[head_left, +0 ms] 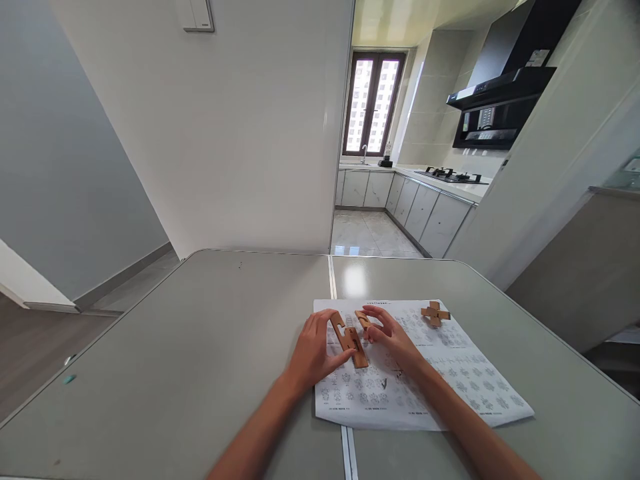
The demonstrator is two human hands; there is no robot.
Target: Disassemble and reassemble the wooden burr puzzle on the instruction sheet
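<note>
Wooden pieces over a printed sheet (470, 367), the landmark for all places. The long piece (350, 341), notched along its length, is over the sheet's left part, slanting from far left to near right; whether it touches the paper cannot be told. The left hand (314, 347), partly closed, grips it, fingers at the far end and thumb near the other. The right hand (393, 335), curled, pinches the small piece (362, 319) between thumb and fingers above the sheet's far left part, just beside the long piece. The cross (435, 313), of interlocked wooden bars, rests on the sheet near its far right corner. Under the sheet is the table (200, 373), its pale seam (332, 277) running beneath the sheet's left part. Well left of the sheet, by the table's edge, lies a teal scrap (69, 379). Well beyond the sheet: a window (374, 103); farther right, a hob (450, 175) under a dark hood (505, 93).
</note>
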